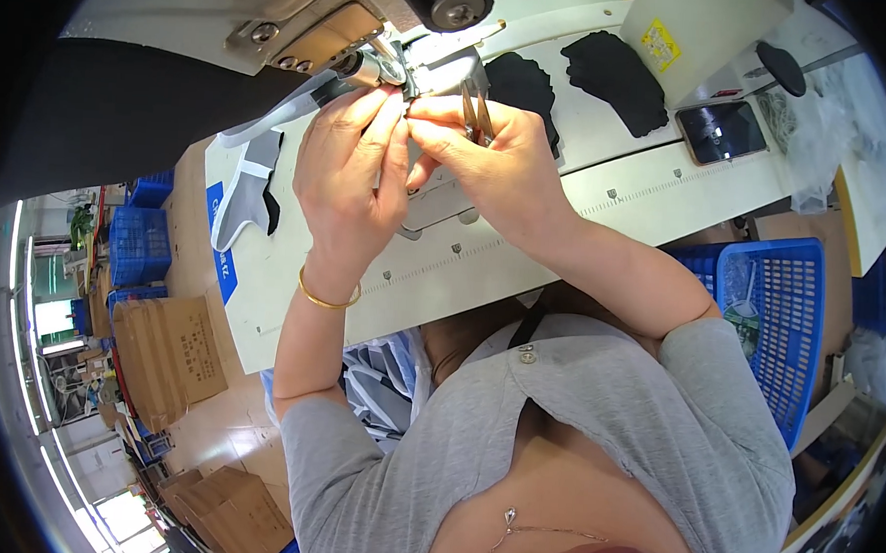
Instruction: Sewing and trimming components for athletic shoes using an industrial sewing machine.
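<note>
Both my hands are raised to the needle area of a sewing machine (374,68). My left hand (354,162) is closed, its fingertips pinched together just under the presser area; whatever lies between them is too small to tell. Facing it, my right hand (499,164) keeps a pair of thread snips (477,120) in its curled fingers, blades pointing up. Its thumb and forefinger also pinch close to the left fingertips. A grey and white fabric piece (250,191) with a black edge lies left of my left hand. Black fabric pieces (614,80) rest beyond my right hand.
A phone (721,131) lies on the white table (566,218) at the right, near clear plastic bags (817,126). Beside my right elbow stands a blue basket (786,325). Grey and white pieces (382,388) are bundled below the table edge. Cardboard boxes (173,358) stand on the left floor.
</note>
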### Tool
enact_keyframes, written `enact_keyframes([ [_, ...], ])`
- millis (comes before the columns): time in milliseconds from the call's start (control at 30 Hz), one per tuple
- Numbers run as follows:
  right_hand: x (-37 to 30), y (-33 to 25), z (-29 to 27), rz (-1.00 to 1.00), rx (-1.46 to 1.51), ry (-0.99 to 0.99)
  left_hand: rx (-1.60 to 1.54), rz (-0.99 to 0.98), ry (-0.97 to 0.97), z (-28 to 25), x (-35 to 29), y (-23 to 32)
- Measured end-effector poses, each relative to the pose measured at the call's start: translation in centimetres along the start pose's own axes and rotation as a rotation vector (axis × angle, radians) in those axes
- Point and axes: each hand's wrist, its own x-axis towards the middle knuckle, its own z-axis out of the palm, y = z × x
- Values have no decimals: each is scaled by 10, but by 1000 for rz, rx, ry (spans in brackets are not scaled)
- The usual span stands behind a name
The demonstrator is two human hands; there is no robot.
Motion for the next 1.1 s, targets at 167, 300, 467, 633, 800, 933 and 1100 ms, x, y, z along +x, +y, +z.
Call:
enact_keyframes([
  [167, -2, 2, -2, 25, -123, -91, -50, -68, -5, -1, 1, -3],
  [300, -3, 6, 9, -27, -112, -63, -95, -118, -37, -1, 2, -8],
  [467, -2, 13, 12, -95, -147, -37, -137, -149, -61, -2, 0, -11],
  [633, -5, 13, 14, -64, -99, -48, -150, -141, -51, -2, -1, -13],
  [800, -4, 16, 14, -104, -117, -46, -153, -142, -51, -1, -2, -15],
  [933, -6, 7, 15, -52, -110, -44, -156, -125, -45, 4, -9, -21],
  [1100, -22, 6, -7, -97, -271, 18, 119, 17, 92, 23, -26, -28],
])
